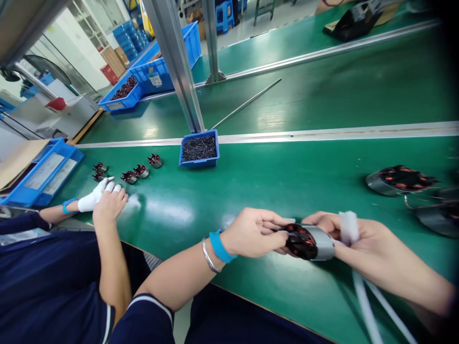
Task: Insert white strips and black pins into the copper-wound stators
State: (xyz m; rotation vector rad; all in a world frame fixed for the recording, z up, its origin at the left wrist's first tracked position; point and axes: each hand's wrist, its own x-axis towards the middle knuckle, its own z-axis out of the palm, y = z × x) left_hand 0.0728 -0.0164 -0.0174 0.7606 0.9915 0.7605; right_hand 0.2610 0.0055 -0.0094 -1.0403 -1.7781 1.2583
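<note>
Both my hands hold one motor stator (310, 242) above the green bench, a silver ring with black and copper-coloured windings facing left. My left hand (253, 234), with a blue band and a metal bangle at the wrist, pinches its winding side between thumb and fingers. Around the silver side are the fingers of my right hand (373, 243). White tubing (348, 228) is looped over the right hand's fingers, and long white strips (367, 306) hang below it.
Small blue bin (199, 148) of dark pieces stands mid-bench. More stators (399, 180) lie at the right, smaller ones (141, 171) at the left near a co-worker's hands (107, 200). A metal post (175, 62) rises behind; a thin rod (247, 102) lies beyond the rail.
</note>
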